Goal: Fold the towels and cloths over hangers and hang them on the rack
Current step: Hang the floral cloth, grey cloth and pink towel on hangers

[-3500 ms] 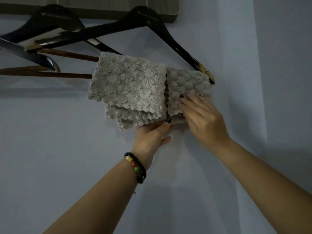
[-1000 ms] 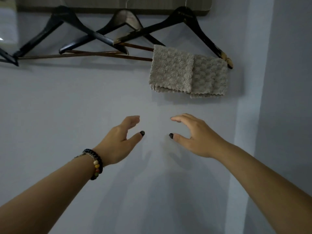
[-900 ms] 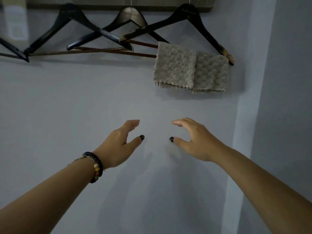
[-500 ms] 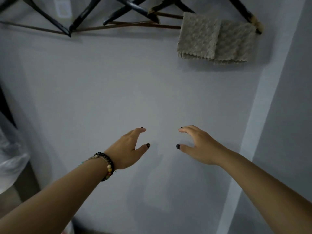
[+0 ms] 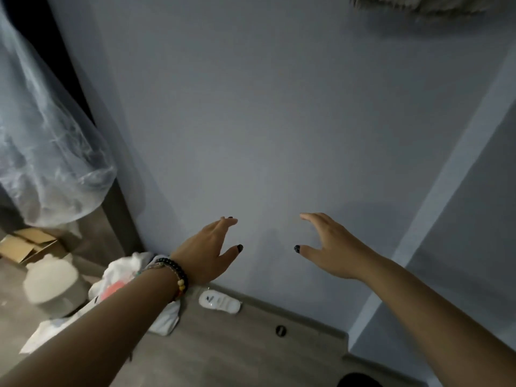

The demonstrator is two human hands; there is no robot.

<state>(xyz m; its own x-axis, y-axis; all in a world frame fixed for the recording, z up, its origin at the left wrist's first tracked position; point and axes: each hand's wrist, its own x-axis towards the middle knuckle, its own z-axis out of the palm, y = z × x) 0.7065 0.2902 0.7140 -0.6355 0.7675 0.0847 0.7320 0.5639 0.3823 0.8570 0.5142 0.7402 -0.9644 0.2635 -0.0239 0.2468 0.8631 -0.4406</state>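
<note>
Only the lower fringe of the beige towel [image 5: 418, 2] shows at the top right edge; its hanger and the rack are out of view. My left hand [image 5: 208, 254], with a beaded bracelet at the wrist, and my right hand [image 5: 332, 247] hover in front of the wall, far below the towel. Both have relaxed, spread fingers and hold nothing. A heap of white cloths [image 5: 122, 277] with a pink patch lies on the floor behind my left forearm.
A clear plastic cover [image 5: 47, 141] hangs at the left over something dark. On the floor lie a cream pot [image 5: 51, 283], flat cardboard [image 5: 25, 244], a white device [image 5: 219, 301] by the baseboard and a small black ring [image 5: 280, 330]. A wall corner [image 5: 435, 191] stands right.
The view has tilted down: hangers have left the frame, the towel is only a sliver at the top, and the floor has come into view. Both hands stayed empty and lowered.
</note>
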